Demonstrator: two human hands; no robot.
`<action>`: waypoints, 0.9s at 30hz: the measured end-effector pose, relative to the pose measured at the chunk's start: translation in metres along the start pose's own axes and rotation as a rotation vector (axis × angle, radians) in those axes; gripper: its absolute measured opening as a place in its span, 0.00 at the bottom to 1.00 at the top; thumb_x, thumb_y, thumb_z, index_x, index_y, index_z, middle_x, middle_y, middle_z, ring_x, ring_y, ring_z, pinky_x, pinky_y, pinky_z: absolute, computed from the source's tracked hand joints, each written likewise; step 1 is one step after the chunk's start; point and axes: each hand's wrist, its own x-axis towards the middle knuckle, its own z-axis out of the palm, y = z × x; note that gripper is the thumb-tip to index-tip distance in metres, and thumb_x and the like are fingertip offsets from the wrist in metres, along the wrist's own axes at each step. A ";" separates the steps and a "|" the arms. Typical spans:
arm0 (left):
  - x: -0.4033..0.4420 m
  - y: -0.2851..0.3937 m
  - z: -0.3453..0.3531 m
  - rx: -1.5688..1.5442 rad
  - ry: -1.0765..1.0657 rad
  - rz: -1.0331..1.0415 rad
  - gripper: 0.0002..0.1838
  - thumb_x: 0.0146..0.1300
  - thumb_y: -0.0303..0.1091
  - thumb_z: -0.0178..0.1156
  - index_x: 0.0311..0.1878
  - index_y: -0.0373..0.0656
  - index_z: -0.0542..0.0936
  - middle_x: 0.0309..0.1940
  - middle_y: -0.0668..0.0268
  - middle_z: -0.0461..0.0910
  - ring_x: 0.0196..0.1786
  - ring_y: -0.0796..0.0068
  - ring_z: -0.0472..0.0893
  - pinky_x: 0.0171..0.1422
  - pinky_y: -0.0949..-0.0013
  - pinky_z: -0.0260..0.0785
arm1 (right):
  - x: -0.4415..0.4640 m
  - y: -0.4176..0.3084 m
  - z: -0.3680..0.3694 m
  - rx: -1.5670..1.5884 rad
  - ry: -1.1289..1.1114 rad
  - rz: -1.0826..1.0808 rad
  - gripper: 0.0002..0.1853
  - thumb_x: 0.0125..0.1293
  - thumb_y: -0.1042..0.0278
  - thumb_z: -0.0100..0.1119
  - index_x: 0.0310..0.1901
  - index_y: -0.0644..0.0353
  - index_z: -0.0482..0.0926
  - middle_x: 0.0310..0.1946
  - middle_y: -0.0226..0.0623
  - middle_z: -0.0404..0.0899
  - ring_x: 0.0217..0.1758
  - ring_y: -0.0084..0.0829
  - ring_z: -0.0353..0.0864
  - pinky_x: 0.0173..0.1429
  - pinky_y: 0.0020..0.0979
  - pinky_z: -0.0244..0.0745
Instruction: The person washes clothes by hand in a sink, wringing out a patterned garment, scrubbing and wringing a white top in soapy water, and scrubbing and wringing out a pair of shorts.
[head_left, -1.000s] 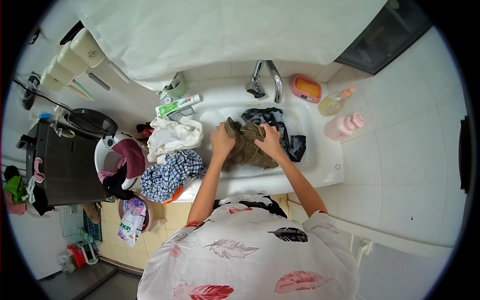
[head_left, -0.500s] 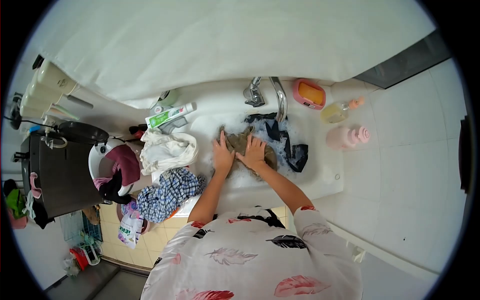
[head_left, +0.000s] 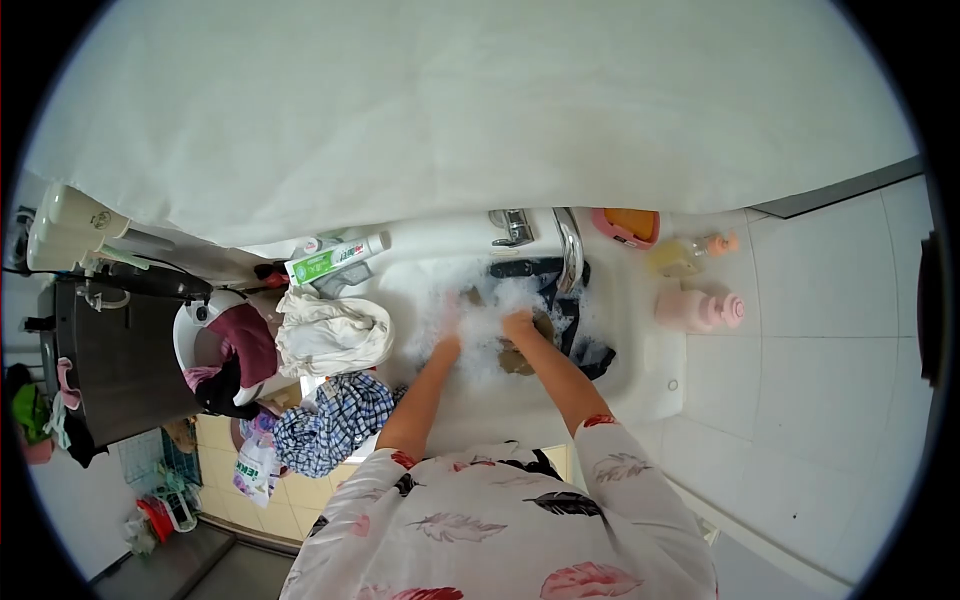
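Both my hands are down in the sudsy water of a white sink (head_left: 640, 350). Foam covers most of my left hand (head_left: 450, 328), so its fingers do not show. Suds also hide the fingers of my right hand (head_left: 518, 322), which lies against an olive-brown garment (head_left: 516, 360). Only patches of that garment show through the bubbles. Dark blue wet cloth (head_left: 572, 325) lies to the right of my right hand, under the chrome faucet (head_left: 569, 250).
Left of the sink lie a white garment (head_left: 335, 333), a blue checked garment (head_left: 335, 425) and a toothpaste tube (head_left: 337, 258). To the right stand a pink soap dish (head_left: 627, 228), a yellowish pump bottle (head_left: 675, 257) and a pink bottle (head_left: 690, 308). White fabric (head_left: 480, 110) hangs in front.
My hands have sunk from on top of the olive-brown garment into the foam, and suds now cover much of it. The camera view has tilted, so the sink's back sits lower.
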 end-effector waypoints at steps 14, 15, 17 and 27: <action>-0.131 0.142 -0.096 0.234 0.383 0.098 0.41 0.44 0.29 0.56 0.62 0.32 0.48 0.57 0.47 0.60 0.59 0.53 0.62 0.61 0.63 0.55 | -0.068 -0.013 -0.068 0.302 0.057 0.067 0.33 0.44 0.52 0.58 0.50 0.66 0.67 0.44 0.53 0.72 0.48 0.45 0.71 0.50 0.35 0.67; -0.127 0.130 -0.092 0.236 0.389 0.102 0.41 0.44 0.29 0.56 0.62 0.32 0.48 0.57 0.47 0.60 0.59 0.53 0.62 0.61 0.63 0.55 | -0.075 -0.010 -0.064 0.403 0.113 0.020 0.36 0.43 0.50 0.60 0.51 0.67 0.66 0.41 0.53 0.73 0.46 0.46 0.73 0.49 0.35 0.67; -0.123 0.119 -0.090 0.294 0.510 0.192 0.43 0.38 0.37 0.63 0.58 0.30 0.56 0.51 0.45 0.66 0.54 0.50 0.66 0.58 0.64 0.59 | -0.089 -0.005 -0.063 0.430 0.161 -0.035 0.36 0.43 0.50 0.60 0.51 0.66 0.66 0.41 0.53 0.74 0.45 0.46 0.73 0.49 0.36 0.67; -0.150 0.109 -0.088 -0.073 0.534 0.070 0.23 0.37 0.37 0.61 0.35 0.29 0.75 0.33 0.49 0.77 0.39 0.57 0.77 0.44 0.63 0.68 | -0.162 -0.017 -0.113 0.399 0.437 -0.351 0.19 0.44 0.63 0.59 0.40 0.56 0.70 0.26 0.51 0.75 0.35 0.51 0.73 0.38 0.41 0.69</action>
